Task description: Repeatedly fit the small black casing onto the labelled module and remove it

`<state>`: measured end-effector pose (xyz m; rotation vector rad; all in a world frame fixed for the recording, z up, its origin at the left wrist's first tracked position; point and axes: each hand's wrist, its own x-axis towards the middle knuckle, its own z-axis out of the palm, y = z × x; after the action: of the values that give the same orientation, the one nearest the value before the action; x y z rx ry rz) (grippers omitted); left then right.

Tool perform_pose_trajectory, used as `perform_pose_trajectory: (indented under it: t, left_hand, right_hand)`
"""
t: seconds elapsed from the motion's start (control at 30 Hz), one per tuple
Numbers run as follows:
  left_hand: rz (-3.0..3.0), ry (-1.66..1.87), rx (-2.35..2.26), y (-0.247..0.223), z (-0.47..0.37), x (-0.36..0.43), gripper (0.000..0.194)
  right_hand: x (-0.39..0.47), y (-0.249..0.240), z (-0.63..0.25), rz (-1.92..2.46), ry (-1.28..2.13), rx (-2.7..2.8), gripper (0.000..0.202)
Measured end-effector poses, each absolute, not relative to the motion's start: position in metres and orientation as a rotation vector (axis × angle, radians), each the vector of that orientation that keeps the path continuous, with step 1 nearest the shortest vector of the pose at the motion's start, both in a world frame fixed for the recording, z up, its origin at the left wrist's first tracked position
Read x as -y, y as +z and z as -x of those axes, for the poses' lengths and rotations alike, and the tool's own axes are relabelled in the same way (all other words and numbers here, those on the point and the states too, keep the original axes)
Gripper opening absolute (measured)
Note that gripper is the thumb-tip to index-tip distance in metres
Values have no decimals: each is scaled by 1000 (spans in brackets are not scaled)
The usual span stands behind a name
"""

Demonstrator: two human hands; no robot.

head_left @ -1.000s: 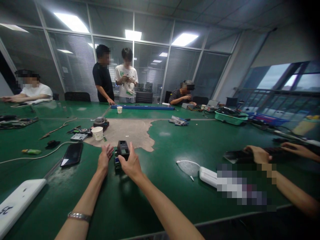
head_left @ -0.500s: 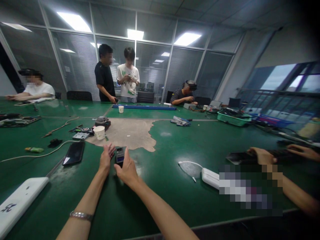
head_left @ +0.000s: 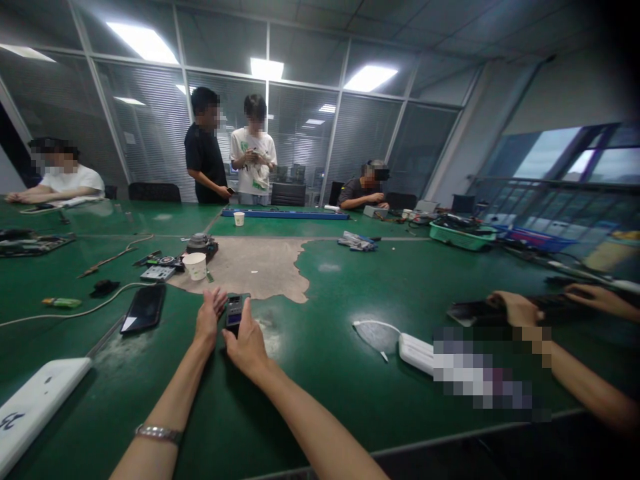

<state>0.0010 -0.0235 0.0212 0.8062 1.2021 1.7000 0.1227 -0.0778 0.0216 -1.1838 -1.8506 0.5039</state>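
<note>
My right hand holds a small dark box-shaped electronic device between thumb and forefinger. The device has a grey face with a dark bluish panel; its exact kind is unclear. Just to its left is my left hand, fingers extended and palm turned toward the device. Whether those fingers touch it cannot be made out. Both hands are low over the green table, in front of a bare tan patch. A black phone lies to the left of my left hand.
Left of the patch stand a paper cup and electronic parts. A white power bank with a short cable lies to the right. Near the right edge, another person's hands work on a dark long object. A white numbered case lies front left.
The whole view has shifted slightly, so things appear a little further left. My hands keep nearly the same pose around the device.
</note>
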Motion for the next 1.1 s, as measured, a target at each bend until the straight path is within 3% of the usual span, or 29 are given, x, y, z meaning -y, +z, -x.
perform_pose_trajectory:
  t: [0.43, 0.73, 1.1]
  left_hand:
    - [-787, 1688, -1189, 22, 0, 24, 67]
    - [-818, 1682, -1184, 22, -2, 25, 67]
    - [-814, 1684, -1187, 22, -2, 25, 68]
  right_hand:
    - [68, 71, -158, 1091, 435, 1615, 81]
    - [60, 36, -238, 1323, 343, 1610, 81]
    - [64, 14, -245, 1319, 408, 1745, 94]
